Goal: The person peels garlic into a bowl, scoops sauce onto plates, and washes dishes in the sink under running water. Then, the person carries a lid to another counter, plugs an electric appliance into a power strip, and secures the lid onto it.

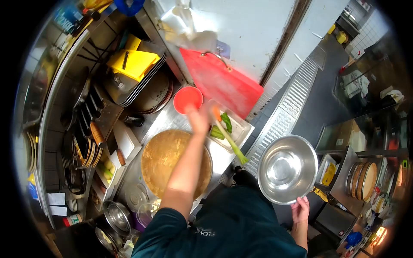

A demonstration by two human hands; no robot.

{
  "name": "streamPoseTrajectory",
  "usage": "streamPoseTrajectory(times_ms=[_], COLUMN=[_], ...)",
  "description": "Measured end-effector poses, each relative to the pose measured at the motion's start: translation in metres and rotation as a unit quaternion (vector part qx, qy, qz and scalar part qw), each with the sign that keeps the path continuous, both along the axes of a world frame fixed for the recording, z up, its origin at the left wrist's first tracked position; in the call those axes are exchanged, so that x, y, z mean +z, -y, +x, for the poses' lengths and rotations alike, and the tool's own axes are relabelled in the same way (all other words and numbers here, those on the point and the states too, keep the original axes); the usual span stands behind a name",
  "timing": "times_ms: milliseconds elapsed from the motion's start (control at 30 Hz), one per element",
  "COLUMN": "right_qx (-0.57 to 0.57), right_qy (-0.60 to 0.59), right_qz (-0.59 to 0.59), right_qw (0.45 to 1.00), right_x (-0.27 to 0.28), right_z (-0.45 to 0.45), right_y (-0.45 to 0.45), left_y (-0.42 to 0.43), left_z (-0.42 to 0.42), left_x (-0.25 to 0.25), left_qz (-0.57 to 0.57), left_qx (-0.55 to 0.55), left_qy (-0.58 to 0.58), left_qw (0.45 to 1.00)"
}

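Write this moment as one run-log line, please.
left grip: blurred at red bowl, contact unclear | right grip: holding metal bowl by rim | round board: under left forearm | greens: in tray

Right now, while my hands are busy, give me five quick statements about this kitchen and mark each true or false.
1. The right hand holds a steel bowl by its rim. True.
2. The left hand is over the floor grating. False: the left hand is at the red container, too blurred to show a grip.
3. The left forearm crosses above a round chopping board. True.
4. The steel bowl is full of vegetables. False: no contents show inside.
5. The tray beside the red container is bare. False: green vegetables lie in the tray.
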State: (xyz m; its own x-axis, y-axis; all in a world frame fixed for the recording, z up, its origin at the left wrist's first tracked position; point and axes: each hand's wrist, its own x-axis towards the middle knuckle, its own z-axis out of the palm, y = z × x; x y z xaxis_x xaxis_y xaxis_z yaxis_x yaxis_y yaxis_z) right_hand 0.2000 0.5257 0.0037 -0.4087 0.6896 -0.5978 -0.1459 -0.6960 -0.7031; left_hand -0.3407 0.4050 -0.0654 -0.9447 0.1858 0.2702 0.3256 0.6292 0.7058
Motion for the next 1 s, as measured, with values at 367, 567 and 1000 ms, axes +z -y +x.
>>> streamPoseTrajectory(times_ms=[367, 567, 1000], right_qx=[0.097, 0.129, 0.114], right_qy=[-0.027, -0.062, -0.077], right_qz=[-0.007, 0.002, -0.009], right_qw=[0.995, 0.990, 0.990], right_x=[0.013, 0.023, 0.023], right_z=[-0.029, -0.068, -0.072], right_y=[-0.042, -0.045, -0.003], left_y=[0.058, 0.077, 0.208], left_z=[-0.126, -0.118, 0.033], left_x=[-0.093, -0.045, 0.073], left_qz=[0.333, 0.409, 0.448], left_qx=[0.204, 0.147, 0.038], left_qy=[0.471, 0.445, 0.407], left_qw=[0.791, 0.783, 0.795])
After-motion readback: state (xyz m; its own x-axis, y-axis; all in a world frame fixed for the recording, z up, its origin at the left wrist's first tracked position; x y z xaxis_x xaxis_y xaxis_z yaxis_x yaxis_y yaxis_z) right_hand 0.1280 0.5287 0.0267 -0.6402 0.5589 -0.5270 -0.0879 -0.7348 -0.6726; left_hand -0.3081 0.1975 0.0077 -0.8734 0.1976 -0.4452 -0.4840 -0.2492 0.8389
